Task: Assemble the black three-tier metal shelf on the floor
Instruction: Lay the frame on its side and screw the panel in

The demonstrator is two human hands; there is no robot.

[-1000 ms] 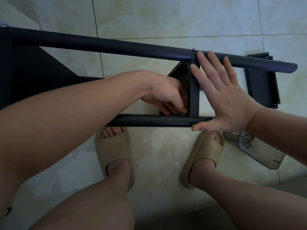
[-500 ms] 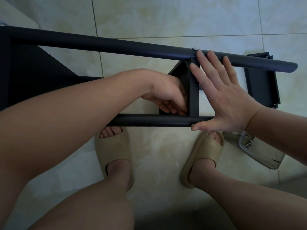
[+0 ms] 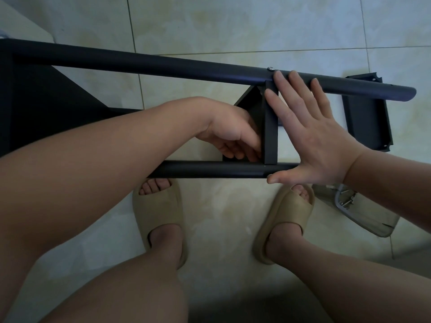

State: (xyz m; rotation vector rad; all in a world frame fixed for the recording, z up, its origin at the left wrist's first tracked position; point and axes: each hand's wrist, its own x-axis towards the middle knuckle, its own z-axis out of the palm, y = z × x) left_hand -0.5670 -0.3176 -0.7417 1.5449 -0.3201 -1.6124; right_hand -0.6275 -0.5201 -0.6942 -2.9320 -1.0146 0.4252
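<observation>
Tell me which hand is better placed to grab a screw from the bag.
Probably the right hand: the screw bag lies on the floor just near its wrist, while the left hand is tucked in across the shelf panel.

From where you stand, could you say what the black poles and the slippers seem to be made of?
Black poles: likely painted metal tube, matte with a faint sheen. Slippers: probably moulded foam or rubber, beige, matte, thick and seamless.

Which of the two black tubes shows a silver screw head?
The farther tube: its screw sits beside the fingertips of the right hand; the nearer tube shows none.
</observation>
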